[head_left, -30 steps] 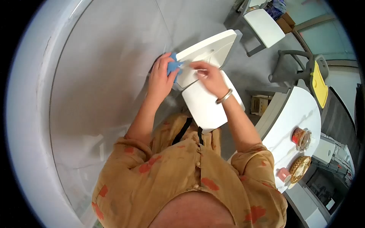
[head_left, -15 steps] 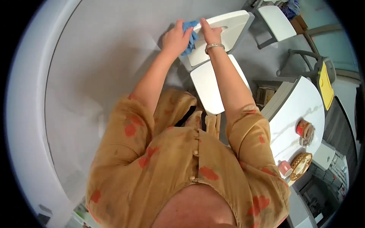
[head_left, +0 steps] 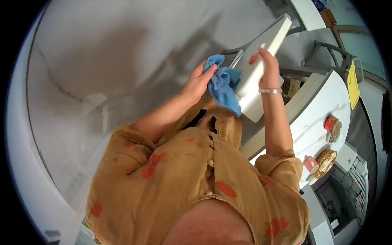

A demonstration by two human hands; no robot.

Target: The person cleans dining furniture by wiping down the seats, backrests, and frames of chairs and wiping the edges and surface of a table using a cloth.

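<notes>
A crumpled blue cloth hangs from my left hand, pinched between thumb and fingers. Its loose end drapes down in front of a chair's white seat. My right hand, with a bracelet at the wrist, grips the edge of the chair's white backrest. The thumb and fingers wrap around that edge. The backrest stands at a slant, seen nearly edge-on, on a grey frame. The cloth partly hides the lower chair.
To the right is a white marbled table bearing a red-labelled jar, a pink mug and a wicker basket. Beyond are another white-topped chair and a grey chair with a yellow panel. Grey floor lies left.
The chair has turned and shifted right, its backrest now nearly edge-on. My left hand has drawn the cloth off the backrest and lower. My right hand has moved right and down.
</notes>
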